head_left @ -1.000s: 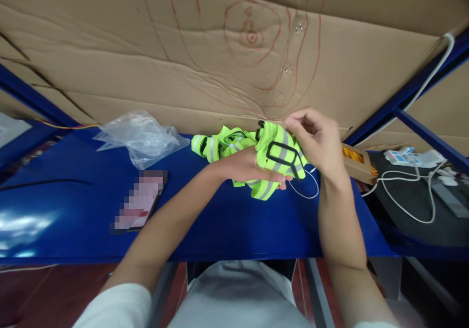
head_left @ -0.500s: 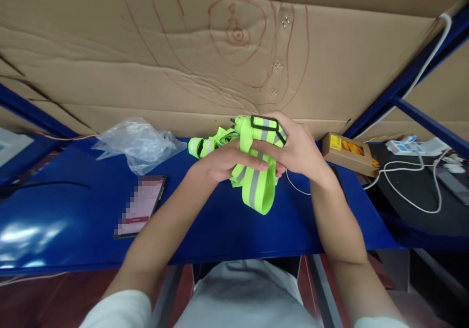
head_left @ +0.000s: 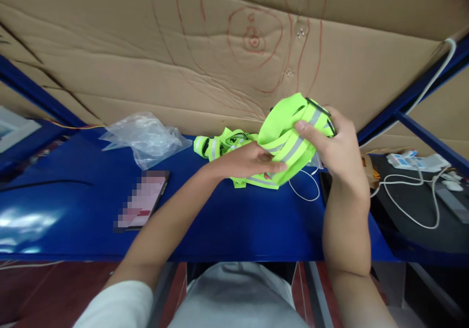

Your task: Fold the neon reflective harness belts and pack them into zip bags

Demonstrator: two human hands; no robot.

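Observation:
A neon-yellow reflective strap vest point(head_left: 284, 135) with grey stripes and a black buckle is held over the blue shelf point(head_left: 227, 220). My right hand point(head_left: 335, 144) grips its upper bundle, thumb pressed on a grey stripe, with the buckle at my fingertips. My left hand point(head_left: 252, 159) pinches the lower fold of the same vest. More of the yellow straps point(head_left: 216, 144) trail to the left and lie on the shelf surface.
A crumpled clear plastic bag point(head_left: 144, 135) lies at the back left. A phone point(head_left: 142, 198) rests face up left of my arms. A white cable point(head_left: 304, 191) loops under the vest. A small cardboard box point(head_left: 370, 169), chargers and cords point(head_left: 414, 196) sit to the right. Cardboard lines the back wall.
My right hand has lifted the bundled vest up and to the right, spreading a loop open. My left hand moved slightly right, keeping hold of the lower fold.

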